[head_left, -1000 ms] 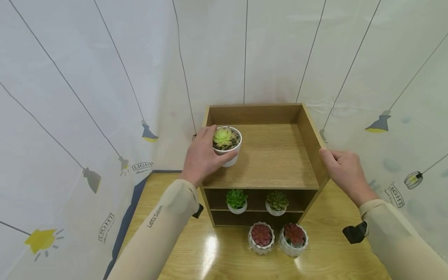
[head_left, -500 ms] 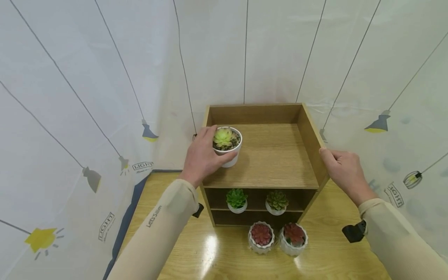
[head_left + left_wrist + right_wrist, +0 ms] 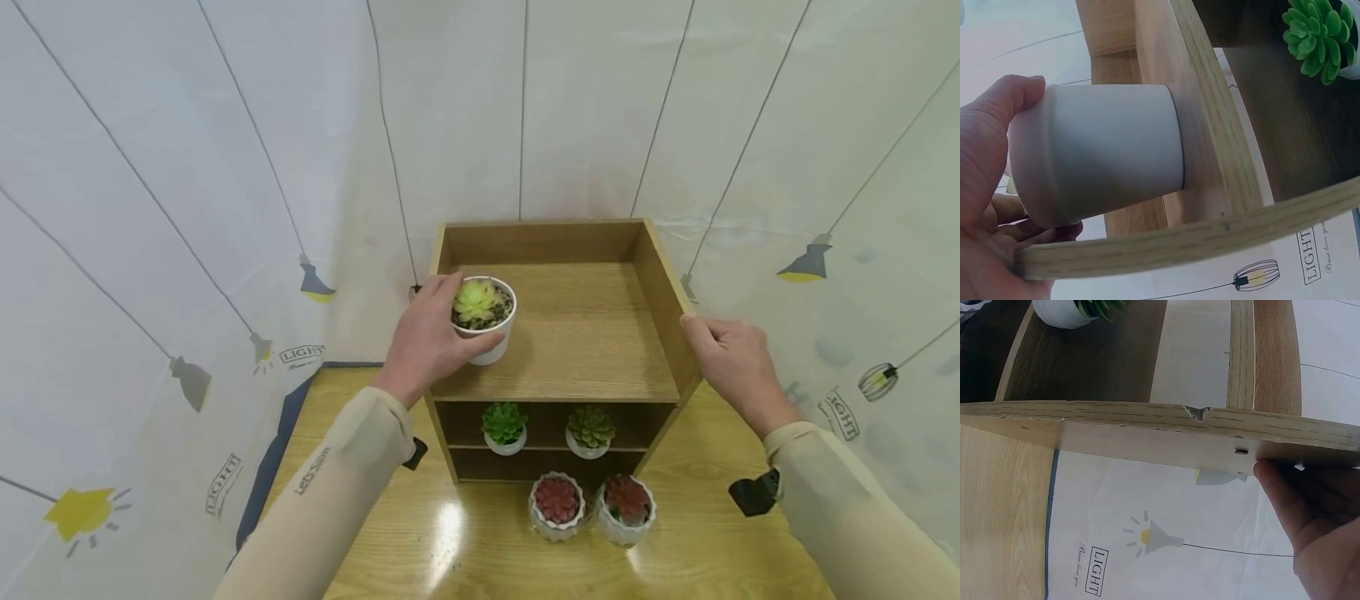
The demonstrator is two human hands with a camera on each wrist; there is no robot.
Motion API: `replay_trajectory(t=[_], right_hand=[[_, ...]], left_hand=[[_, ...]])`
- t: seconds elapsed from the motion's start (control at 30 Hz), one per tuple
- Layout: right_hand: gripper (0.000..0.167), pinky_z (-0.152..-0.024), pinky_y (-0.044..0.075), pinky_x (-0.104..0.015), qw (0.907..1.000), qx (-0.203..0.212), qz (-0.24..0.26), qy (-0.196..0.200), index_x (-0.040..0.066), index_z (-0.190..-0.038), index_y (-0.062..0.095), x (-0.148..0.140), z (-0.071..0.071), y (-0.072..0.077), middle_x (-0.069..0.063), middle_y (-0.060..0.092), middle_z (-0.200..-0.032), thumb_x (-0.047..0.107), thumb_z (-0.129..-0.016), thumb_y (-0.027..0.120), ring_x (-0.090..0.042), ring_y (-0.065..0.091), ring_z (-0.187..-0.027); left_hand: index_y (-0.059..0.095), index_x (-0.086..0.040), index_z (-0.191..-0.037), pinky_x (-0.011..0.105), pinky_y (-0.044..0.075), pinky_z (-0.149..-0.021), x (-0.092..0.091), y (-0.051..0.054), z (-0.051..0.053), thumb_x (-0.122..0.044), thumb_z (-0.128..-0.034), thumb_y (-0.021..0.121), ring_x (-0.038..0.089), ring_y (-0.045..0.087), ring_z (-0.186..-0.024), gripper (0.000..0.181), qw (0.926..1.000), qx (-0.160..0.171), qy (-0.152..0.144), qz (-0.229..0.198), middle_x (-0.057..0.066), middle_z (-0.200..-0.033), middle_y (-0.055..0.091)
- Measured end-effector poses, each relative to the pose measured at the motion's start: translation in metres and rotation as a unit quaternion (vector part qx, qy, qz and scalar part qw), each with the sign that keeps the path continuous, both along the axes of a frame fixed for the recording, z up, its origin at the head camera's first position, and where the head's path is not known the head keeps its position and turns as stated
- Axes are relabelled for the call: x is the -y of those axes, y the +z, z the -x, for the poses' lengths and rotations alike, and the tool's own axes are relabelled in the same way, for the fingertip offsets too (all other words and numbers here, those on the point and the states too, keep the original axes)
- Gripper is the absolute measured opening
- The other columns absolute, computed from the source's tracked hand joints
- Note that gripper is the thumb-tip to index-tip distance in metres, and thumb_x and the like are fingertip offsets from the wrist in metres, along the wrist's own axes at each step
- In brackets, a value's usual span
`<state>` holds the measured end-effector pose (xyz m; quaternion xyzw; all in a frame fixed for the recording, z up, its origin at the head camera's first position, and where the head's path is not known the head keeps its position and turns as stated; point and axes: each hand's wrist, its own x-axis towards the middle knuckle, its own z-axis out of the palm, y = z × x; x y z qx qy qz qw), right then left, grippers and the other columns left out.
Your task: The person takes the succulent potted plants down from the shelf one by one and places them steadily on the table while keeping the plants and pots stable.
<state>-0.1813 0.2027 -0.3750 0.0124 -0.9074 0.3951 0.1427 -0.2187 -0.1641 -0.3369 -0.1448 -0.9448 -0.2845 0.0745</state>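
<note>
Potted succulent [image 3: 480, 307] | centre of frame, on top tier of wooden shelf [image 3: 585, 333] | left hand [image 3: 429, 340] curled round it; right hand [image 3: 735, 357] curled at shelf's side, grip unclear | even finger pressure should prevent tipping

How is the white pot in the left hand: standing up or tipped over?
Standing up. The white pot has its green plant facing upward, and its base looks flat against the shelf.

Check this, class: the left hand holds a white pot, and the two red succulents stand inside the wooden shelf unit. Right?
No: the red succulents stand on the table in front of the wooden shelf unit, as the head view shows.
</note>
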Motion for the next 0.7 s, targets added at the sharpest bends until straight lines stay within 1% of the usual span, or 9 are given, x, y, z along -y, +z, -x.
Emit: replay_trajectory(t=[0.17, 0.37, 0.57, 0.7], right_hand=[[0.060, -0.042, 0.020, -0.028, 1.0000, -0.003, -0.005, -0.001, 0.011, -0.054, 0.035, 0.000, 0.001, -0.001, 0.011, 0.023, -0.048, 0.035, -0.107, 0.048, -0.007, 0.018, -0.046], [0.060, -0.041, 0.020, -0.028, 1.0000, -0.006, -0.007, 0.000, 0.012, -0.054, 0.035, 0.001, 0.000, -0.001, 0.010, 0.023, -0.047, 0.035, -0.107, 0.048, -0.008, 0.018, -0.046], [0.060, -0.041, 0.020, -0.028, 1.0000, 0.000, -0.002, 0.001, 0.010, -0.054, 0.036, 0.000, 0.000, -0.001, 0.009, 0.023, -0.048, 0.035, -0.107, 0.048, -0.008, 0.018, -0.046], [0.060, -0.042, 0.020, -0.028, 1.0000, 0.001, -0.001, 0.000, 0.010, -0.055, 0.036, 0.000, 0.000, -0.001, 0.010, 0.023, -0.048, 0.036, -0.108, 0.047, -0.008, 0.018, -0.046]], left_hand=[[0.039, -0.004, -0.157, 0.048, 0.046, -0.110, 0.001, 0.002, -0.003, -0.051, -0.0797, 0.086, 0.032, 0.053, -0.129, 0.102, 1.0000, 0.006, -0.004, -0.006, 0.014, -0.150, 0.049], [0.044, -0.002, -0.154, 0.048, 0.047, -0.109, 0.002, 0.002, -0.010, -0.047, -0.0764, 0.090, 0.033, 0.054, -0.127, 0.100, 0.9998, -0.002, -0.010, -0.017, 0.015, -0.147, 0.050], [0.049, -0.002, -0.150, 0.048, 0.049, -0.107, 0.004, -0.002, -0.019, -0.043, -0.0730, 0.093, 0.032, 0.055, -0.123, 0.098, 0.9988, -0.019, -0.013, -0.043, 0.014, -0.143, 0.053], [0.052, -0.003, -0.147, 0.048, 0.050, -0.105, 0.006, -0.005, -0.026, -0.039, -0.0708, 0.095, 0.031, 0.056, -0.122, 0.095, 0.9971, -0.034, -0.018, -0.066, 0.013, -0.141, 0.053]])
